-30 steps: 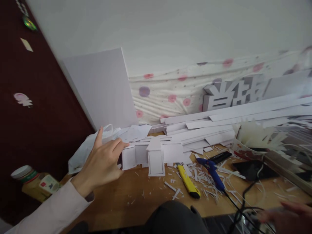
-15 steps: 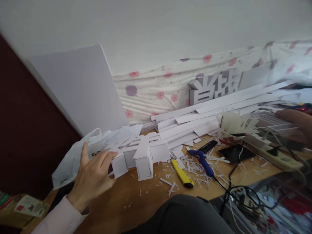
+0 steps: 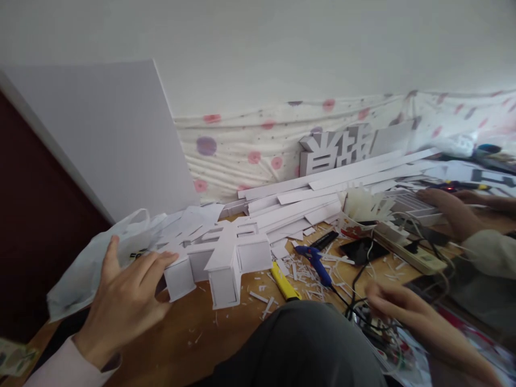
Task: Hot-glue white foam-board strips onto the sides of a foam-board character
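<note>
Because a translucent white plastic bag [image 3: 80, 274] lies just beside the bare left hand [image 3: 124, 301] at eight o'clock in the view, a snagged finger could jerk the white, box-sided board construction [image 3: 224, 255] at seven. That hand's fingertips touch the construction's left end, index finger raised apart; whether they clamp it cannot be told. Too hard a press might dent a thin wall or open a seam. At five o'clock, a yellow-and-black plastic utility knife [image 3: 284, 282] lies close to the dark-grey trousered knee [image 3: 306, 338], and a bump might shove it. To its right, a blue plastic glue gun [image 3: 318, 266] trails a thin black cable [image 3: 341, 299] towards the blurred bare right hand [image 3: 403, 306] at four; a hooked cable could drag the gun through the narrow white offcuts [image 3: 300, 272]. That hand's fingers curl, and whether they pinch anything is unclear. Against the frame half a second ago, the left hand keeps its place at the construction, both now farther left; the knee hides the knife's black end, the right hand has come into view, and at three o'clock a co-worker's pale sleeve [image 3: 489, 252] shows more fully.
</note>
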Tool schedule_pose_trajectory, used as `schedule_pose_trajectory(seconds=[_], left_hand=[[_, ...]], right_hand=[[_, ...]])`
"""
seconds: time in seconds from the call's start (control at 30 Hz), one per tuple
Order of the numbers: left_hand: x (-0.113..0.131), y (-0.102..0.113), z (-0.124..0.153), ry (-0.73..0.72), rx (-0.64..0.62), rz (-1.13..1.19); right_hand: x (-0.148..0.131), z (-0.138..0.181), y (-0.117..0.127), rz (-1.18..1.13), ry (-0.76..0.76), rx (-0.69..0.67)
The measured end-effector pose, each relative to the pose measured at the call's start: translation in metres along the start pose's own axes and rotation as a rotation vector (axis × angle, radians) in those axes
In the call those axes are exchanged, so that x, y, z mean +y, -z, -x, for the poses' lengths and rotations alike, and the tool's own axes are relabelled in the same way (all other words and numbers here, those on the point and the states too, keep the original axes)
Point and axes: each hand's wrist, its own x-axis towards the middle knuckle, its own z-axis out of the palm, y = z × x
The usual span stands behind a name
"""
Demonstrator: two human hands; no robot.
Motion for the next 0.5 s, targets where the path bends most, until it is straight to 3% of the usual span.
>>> schedule_pose_trajectory(seconds=[0.07, 0.2, 0.37, 0.5], left_hand=[[0.000, 0.000, 0.000, -0.005, 0.011, 0.007], [0.002, -0.001, 0.001, 0.026, -0.015, 0.008], [0.003, 0.000, 0.002, -0.022, -0.026, -0.034], [0.006, 0.004, 0.003, -0.014, -0.001, 0.007]], right_hand=[[0.011, -0.036, -0.023, 0.048, 0.003, -0.047], [0.020, -0.083, -0.070, 0.185, 0.017, 0.042], [0.010, -0.093, -0.103, 0.298, 0.031, 0.103], [0.006, -0.093, -0.102, 0.297, 0.045, 0.218]])
